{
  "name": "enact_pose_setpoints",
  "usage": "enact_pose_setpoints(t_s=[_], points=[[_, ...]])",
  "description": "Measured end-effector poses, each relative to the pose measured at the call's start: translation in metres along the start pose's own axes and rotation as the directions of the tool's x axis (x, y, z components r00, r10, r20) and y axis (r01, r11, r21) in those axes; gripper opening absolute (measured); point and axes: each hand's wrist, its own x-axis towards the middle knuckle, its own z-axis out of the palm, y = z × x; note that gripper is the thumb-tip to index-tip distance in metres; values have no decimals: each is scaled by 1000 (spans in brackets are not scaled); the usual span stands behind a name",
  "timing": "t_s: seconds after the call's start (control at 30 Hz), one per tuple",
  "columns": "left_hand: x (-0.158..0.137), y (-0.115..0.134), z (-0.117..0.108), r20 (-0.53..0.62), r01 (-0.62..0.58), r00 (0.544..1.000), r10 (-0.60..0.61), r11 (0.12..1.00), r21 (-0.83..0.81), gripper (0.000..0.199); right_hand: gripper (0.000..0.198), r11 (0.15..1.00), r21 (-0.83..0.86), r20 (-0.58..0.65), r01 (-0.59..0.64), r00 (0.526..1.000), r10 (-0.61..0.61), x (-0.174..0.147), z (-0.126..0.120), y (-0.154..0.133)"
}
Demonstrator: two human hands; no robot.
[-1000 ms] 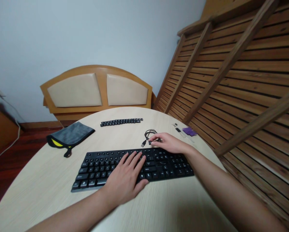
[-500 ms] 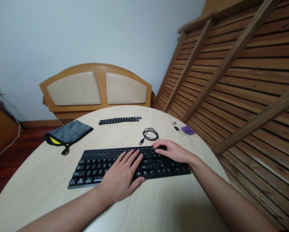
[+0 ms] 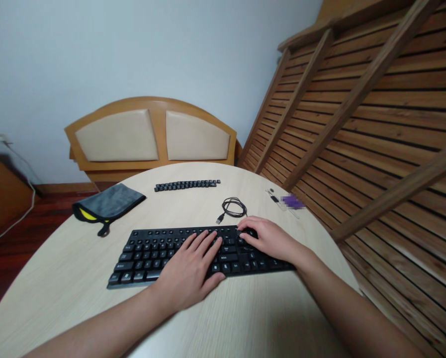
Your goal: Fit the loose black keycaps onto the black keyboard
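A black keyboard (image 3: 144, 256) lies across the table in front of me. My left hand (image 3: 189, 268) rests flat over its middle, fingers stretched and spread, the thumb at the near edge. Over the keyboard's upper right part is my right hand (image 3: 269, 238), its fingers curled and the thumb tip close to the index fingertip. Something dark shows under those fingers, but I cannot make out what it is. Just beyond the keyboard a black USB cable (image 3: 234, 215) lies coiled, its plug towards the left.
Loose black keycaps (image 3: 187, 185) stand in rows at the back of the round table (image 3: 252, 318). A grey cloth with yellow inside (image 3: 113, 204) lies at the left. Small items with a blurred purple patch (image 3: 293, 201) lie at the right edge, near a slatted wooden frame (image 3: 372, 114).
The whole view has shifted slightly. My left hand keeps its place on the keyboard, and my right hand's fingers have shifted only a little over the upper right keys.
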Motion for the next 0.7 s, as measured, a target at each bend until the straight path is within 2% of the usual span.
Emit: enact_pose_setpoints(t_s=[0.13, 0.23, 0.4, 0.7], points=[[0, 1, -1, 12, 1, 1000, -1, 1000, -2, 71, 11, 983, -178, 0, 38, 999, -38, 0, -1, -9], [0, 1, -1, 5, 3, 1000, -3, 1000, -8, 71, 14, 970, -239, 8, 40, 999, -39, 0, -2, -14], [0, 1, -1, -14, 6, 1000, -6, 1000, -15, 70, 20, 974, -226, 17, 34, 999, -31, -1, -1, -13], [0, 0, -1, -28, -2, 1000, 1, 1000, -25, 69, 13, 990, -138, -22, -18, 1000, 15, -1, 1, -9]])
